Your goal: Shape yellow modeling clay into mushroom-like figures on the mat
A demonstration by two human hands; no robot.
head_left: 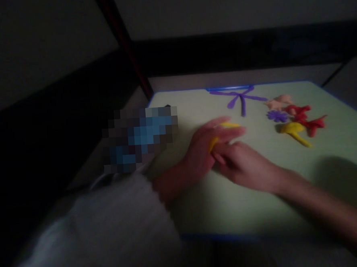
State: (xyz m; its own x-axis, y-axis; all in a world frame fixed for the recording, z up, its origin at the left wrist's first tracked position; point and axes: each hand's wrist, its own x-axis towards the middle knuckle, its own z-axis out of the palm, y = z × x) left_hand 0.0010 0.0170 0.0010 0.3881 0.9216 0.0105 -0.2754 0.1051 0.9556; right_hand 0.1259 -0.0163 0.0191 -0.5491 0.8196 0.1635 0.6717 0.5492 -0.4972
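My left hand (205, 150) and my right hand (247, 165) meet over a pale green board (261, 201) with a blue rim. Between them sits a yellow piece of modelling clay (223, 131); the left hand's fingers lie stretched over it and the right hand's fingers curl in against it from below. The picture is dim and blurred. Further right on the board lie a purple clay stick shape (239, 99), a purple flower (276, 116), a pinkish piece (279, 102), red pieces (306, 117) and a yellow clay shape (296, 132).
A white fluffy sleeve (112, 230) covers my left forearm. A blurred-out object (139, 138) lies at the board's left edge. A dark red pole (124, 40) rises behind the board. Dark surroundings lie to the left.
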